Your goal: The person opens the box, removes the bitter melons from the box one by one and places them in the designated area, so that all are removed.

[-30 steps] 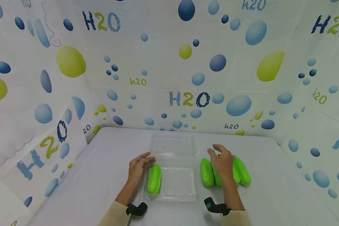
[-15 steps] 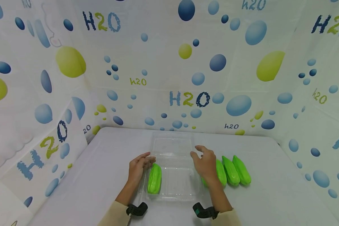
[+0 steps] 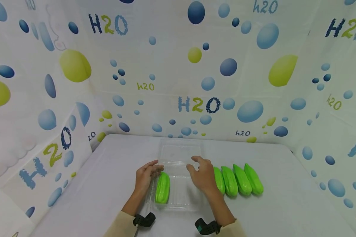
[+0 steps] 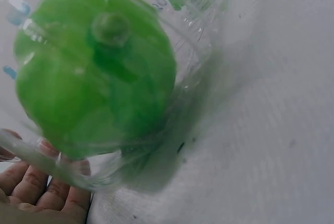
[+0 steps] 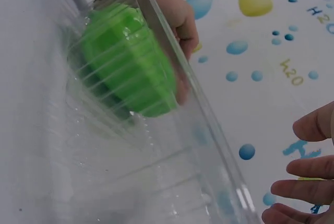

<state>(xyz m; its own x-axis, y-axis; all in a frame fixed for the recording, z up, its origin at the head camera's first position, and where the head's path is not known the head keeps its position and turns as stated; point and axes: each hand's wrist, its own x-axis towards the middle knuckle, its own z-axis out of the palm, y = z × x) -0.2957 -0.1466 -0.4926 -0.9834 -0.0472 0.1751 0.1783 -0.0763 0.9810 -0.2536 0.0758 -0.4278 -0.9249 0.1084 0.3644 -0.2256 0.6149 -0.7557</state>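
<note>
A clear plastic clamshell box (image 3: 181, 194) lies with its lid folded back. At its left side, inside, rests a bright green, ribbed, pepper-like vegetable (image 3: 163, 188); the left wrist view shows its stem end through the plastic. My left hand (image 3: 144, 177) touches the box's left wall beside that vegetable, its fingers fairly straight. My right hand (image 3: 203, 174) hovers over the right part of the box, thumb and fingers spread, holding nothing. In the right wrist view, its fingers (image 5: 305, 188) stand apart from the box rim.
Several similar green vegetables (image 3: 243, 181) lie in a slanted row right of the box; my right hand partly hides the nearest. The box's lid (image 3: 181, 151) lies behind it on the white tabletop (image 3: 284, 204). A white sheet printed with blue and green bubbles (image 3: 163, 59) surrounds the table.
My right hand has moved left, from above the row of vegetables to above the box, uncovering most of the row. My left hand has stayed at the box's left wall.
</note>
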